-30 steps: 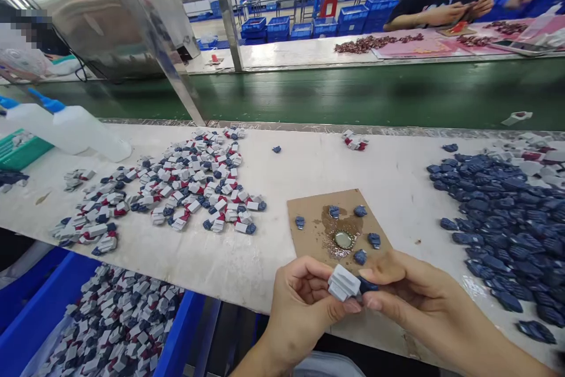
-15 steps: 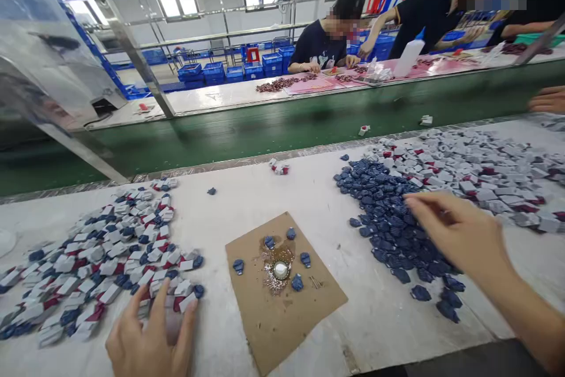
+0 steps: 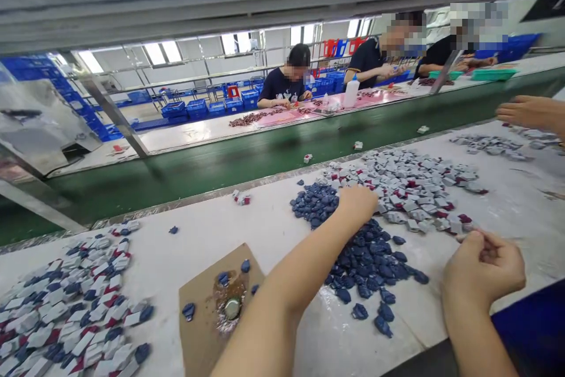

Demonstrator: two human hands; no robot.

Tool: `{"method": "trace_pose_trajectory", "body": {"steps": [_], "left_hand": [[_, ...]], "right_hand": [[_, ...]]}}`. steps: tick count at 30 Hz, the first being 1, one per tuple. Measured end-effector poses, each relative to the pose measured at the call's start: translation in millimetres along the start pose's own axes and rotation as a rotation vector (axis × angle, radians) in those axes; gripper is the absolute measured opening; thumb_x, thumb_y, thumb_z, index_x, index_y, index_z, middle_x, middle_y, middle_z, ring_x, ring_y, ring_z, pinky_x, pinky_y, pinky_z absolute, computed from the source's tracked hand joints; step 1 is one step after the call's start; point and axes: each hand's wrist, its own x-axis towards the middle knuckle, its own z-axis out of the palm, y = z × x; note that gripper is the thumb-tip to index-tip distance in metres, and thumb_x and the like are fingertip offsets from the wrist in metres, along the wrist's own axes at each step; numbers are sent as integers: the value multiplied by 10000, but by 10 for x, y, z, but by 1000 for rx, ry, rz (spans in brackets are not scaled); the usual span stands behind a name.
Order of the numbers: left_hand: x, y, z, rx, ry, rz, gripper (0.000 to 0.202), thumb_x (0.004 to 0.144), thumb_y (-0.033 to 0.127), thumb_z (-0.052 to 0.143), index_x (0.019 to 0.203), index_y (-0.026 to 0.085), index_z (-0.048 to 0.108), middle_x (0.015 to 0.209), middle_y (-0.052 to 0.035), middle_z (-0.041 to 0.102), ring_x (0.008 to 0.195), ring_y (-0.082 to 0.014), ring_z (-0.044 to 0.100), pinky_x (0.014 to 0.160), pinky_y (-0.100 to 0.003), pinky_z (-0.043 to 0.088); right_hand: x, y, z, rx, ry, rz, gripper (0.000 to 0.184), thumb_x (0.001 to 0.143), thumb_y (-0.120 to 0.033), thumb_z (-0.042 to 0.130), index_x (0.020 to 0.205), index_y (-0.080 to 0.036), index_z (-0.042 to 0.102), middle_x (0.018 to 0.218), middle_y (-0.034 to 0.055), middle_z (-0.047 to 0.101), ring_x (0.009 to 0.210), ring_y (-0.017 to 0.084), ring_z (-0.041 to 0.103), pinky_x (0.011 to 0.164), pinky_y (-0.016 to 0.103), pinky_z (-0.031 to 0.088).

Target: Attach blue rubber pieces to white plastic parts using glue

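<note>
My left hand (image 3: 356, 203) reaches across the white table (image 3: 265, 230) to where the heap of dark blue pieces (image 3: 366, 262) meets the heap of grey and red pieces (image 3: 410, 189). Its back faces me and its fingers are hidden among the pieces. My right hand (image 3: 483, 268) rests near the table's front edge, right of the blue heap, with fingers curled closed; what they hold is hidden. A brown cardboard sheet (image 3: 198, 330) lies left of my left arm, bearing a glue puddle, a small round cap (image 3: 232, 308) and a few blue pieces.
Several joined blue, white and red pieces (image 3: 66, 312) lie at the left. A green conveyor belt (image 3: 265, 150) runs behind the table. Another person's hand (image 3: 527, 112) works at the far right. People sit at the far bench beside a white bottle (image 3: 352, 93).
My view swung right and up. My left hand left the joined pieces and crossed to the two heaps. My right hand drew back from the blue heap, fingers closed.
</note>
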Motion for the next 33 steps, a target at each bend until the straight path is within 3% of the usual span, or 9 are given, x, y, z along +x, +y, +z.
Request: {"method": "trace_pose_trajectory", "body": {"steps": [3,7,11,14,18,22,25,29,33], "left_hand": [[312,43,245,-29,-60,-49,310,917,324,614,1181,161,609,1202,-94,637,1026,-231,642,862,-451,554],[297,32,378,-155,-64,-72,334,922,330,604,1215,169,594,1238,-99,619,1056,-241,630,884,-466,544],[178,-32,273,-401,10,-92,339,899,323,627,1195,158,598,1163,-103,661,1029,-242,639,904,-461,521],[-27,-157,89,-638,114,-109,414,852,357,665,1201,148,588,1092,-108,700,997,-238,650,900,-385,503],[-667,-365,-186,-948,171,-166,370,895,486,526,988,149,647,931,-85,702,836,-202,674,639,-267,499],[-1721,-481,-342,-1204,236,-325,434,916,556,406,1022,179,594,961,-69,657,747,-145,660,517,-202,444],[-2534,-470,-348,-1406,342,-546,442,850,612,520,879,176,593,715,1,593,532,-76,534,452,-167,349],[-3337,-440,-241,-1530,663,-858,490,772,633,634,757,145,592,558,61,450,448,-30,340,429,-150,213],[-3765,-457,-63,-1819,826,-1014,519,705,604,721,906,134,629,638,57,469,475,-30,322,415,-145,199]], "right_hand": [[-12,10,12,97,-19,11,292,927,-411,594,1022,-141,650,864,21,661,731,138,634,713,338,545],[-54,-64,3,175,-71,14,282,947,-394,585,1048,-137,643,909,27,667,760,138,644,713,329,555],[-80,-112,-37,202,-103,26,268,951,-376,584,1066,-140,634,942,33,667,783,143,648,727,334,558],[-73,-121,-30,213,-135,17,257,943,-375,595,1039,-140,638,890,16,659,751,134,638,707,324,552],[-73,-232,-48,223,-164,-8,237,895,-338,599,986,-128,663,758,26,634,667,166,622,633,322,523],[-368,-623,-232,253,-244,-86,327,869,-350,543,1038,-106,679,768,95,653,680,243,644,607,357,498],[-797,-1049,-401,302,-582,-255,289,852,-397,581,998,-181,707,792,72,689,641,210,643,603,321,498],[-1295,-1527,-376,342,-1217,-840,284,910,-427,511,897,-237,722,872,54,729,644,182,657,571,286,498],[-1525,-1762,-58,181,-1421,-1048,335,950,-418,439,998,-217,703,936,75,735,662,188,676,513,275,476]]}}
